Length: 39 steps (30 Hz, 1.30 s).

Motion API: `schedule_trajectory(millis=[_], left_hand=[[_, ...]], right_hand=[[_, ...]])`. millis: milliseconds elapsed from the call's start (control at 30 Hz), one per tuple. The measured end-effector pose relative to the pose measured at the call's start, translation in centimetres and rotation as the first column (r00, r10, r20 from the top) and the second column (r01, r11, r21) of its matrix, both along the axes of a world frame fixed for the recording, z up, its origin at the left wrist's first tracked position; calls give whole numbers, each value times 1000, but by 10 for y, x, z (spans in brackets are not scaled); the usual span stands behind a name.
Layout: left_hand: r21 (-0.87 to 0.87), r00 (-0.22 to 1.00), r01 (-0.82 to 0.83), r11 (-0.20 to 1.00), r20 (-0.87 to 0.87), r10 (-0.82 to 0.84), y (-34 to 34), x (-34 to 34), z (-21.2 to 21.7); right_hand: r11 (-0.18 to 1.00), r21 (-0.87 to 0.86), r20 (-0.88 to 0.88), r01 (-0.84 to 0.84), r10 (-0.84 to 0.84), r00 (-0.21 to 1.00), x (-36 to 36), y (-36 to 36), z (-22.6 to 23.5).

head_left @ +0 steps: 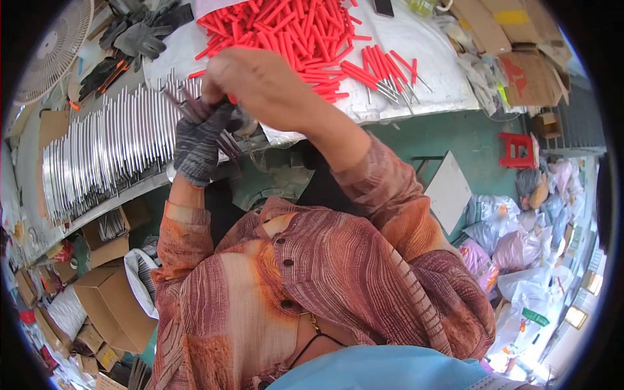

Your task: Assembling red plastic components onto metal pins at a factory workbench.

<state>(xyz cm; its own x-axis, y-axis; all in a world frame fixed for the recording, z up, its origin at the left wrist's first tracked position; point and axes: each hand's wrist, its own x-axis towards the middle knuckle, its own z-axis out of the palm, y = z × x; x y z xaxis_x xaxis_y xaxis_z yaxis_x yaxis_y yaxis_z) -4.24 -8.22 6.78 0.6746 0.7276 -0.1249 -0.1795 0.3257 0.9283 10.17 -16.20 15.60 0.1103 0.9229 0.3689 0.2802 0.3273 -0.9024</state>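
Nearest the lens is your own chest: the rust-and-cream striped shirt point(312, 286) fills the lower middle, with a pale blue cloth point(390, 374) at the bottom edge.

Your left hand point(201, 140), in a grey knitted glove, has its fingers point(218, 123) curled shut around a bundle of thin metal rods point(188, 107) that fan up and out of the fist. Your bare right hand point(260, 81) is cupped over the top of that bundle, touching it; its fingers are turned away from the camera, so you cannot tell whether they pinch a rod.

The rods look stiff, light singly and smooth, so they would likely slip in a loose grip. Holding them mid-length in the gloved fist, as now, seems the surest place.

Just beyond the hands, a long row of bare silver rods point(110, 153) lies side by side on the tabletop point(429, 91), to your left. Ahead sits a heap of red sleeves point(286, 29), and to its right a few rods already red-handled point(383, 75). Spare gloves point(140, 36) lie at the far left, near a fan point(55, 49).
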Motion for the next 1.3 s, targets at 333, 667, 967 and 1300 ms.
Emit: schedule_trajectory(millis=[333, 667, 967, 1300], left_hand=[[-325, 973, -219, 920, -138, 183, 16, -23, -12], [-224, 941, -325, 919, 23, 338, 20, -32, -5], [-46, 880, -458, 888, 113, 461, 21, -26, 21], [366, 973, -217, 905, 6, 231, -10, 13, 35]], right_hand=[[981, 53, -94, 185, -179, 979, -16, 18, -65], [423, 385, 754, 820, -656, -15, 195, -80, -181], [776, -300, 739, 555, -179, 650, 178, -45, -174], [832, -189, 154, 522, -500, 852, 121, -44, -110]])
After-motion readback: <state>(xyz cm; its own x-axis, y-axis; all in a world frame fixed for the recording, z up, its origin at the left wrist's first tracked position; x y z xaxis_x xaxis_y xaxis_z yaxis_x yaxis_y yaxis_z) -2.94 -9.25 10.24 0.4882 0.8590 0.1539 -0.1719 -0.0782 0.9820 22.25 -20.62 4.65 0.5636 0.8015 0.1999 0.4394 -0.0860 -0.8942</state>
